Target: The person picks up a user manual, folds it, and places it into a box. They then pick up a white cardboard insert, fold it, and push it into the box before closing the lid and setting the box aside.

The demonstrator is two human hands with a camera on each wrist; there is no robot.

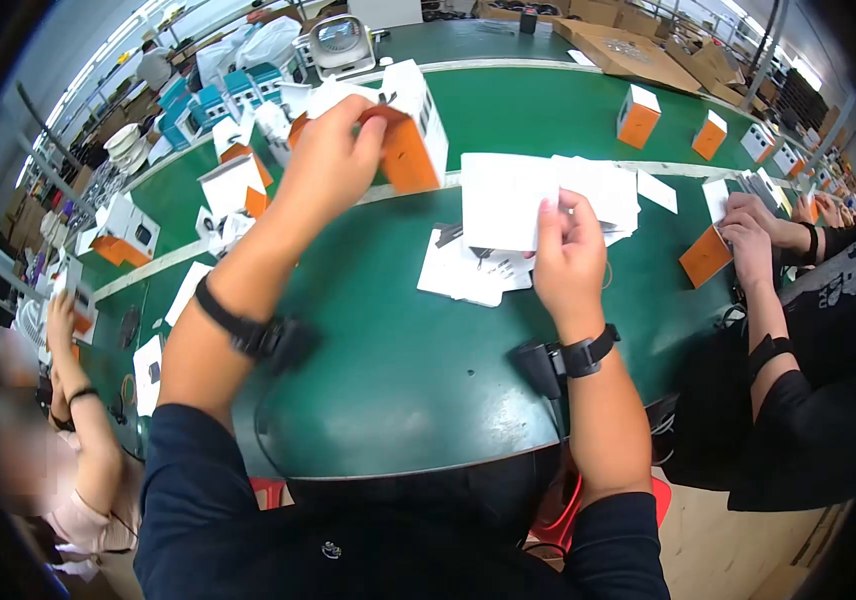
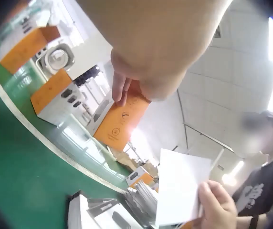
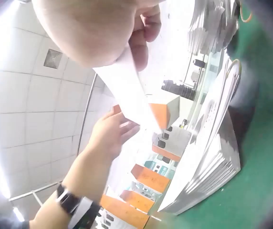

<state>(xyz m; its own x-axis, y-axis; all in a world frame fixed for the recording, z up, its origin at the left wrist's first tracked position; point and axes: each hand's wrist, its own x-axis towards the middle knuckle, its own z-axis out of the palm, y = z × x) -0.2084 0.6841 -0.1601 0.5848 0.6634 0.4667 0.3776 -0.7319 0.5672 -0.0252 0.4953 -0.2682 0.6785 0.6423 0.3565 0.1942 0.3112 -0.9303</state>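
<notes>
My left hand (image 1: 333,160) reaches to the far side and grips the top of an upright orange-and-white carton (image 1: 410,158). In the left wrist view its fingers bend over the upper edge of the carton (image 2: 122,121), whose orange side carries small printed icons. My right hand (image 1: 573,255) pinches a blank white paper sheet (image 1: 503,200) between thumb and fingers, to the right of the carton. Under and beside the sheet lie a stack of white papers (image 1: 613,195) and a pile of printed leaflets (image 1: 463,272).
Orange-and-white cartons (image 1: 638,117) stand along the far strip, with open ones (image 1: 233,185) to the left. A round-faced device (image 1: 340,45) stands at the back. On the right another person's hands (image 1: 748,230) work at a carton (image 1: 706,258); a second person (image 1: 88,440) sits left.
</notes>
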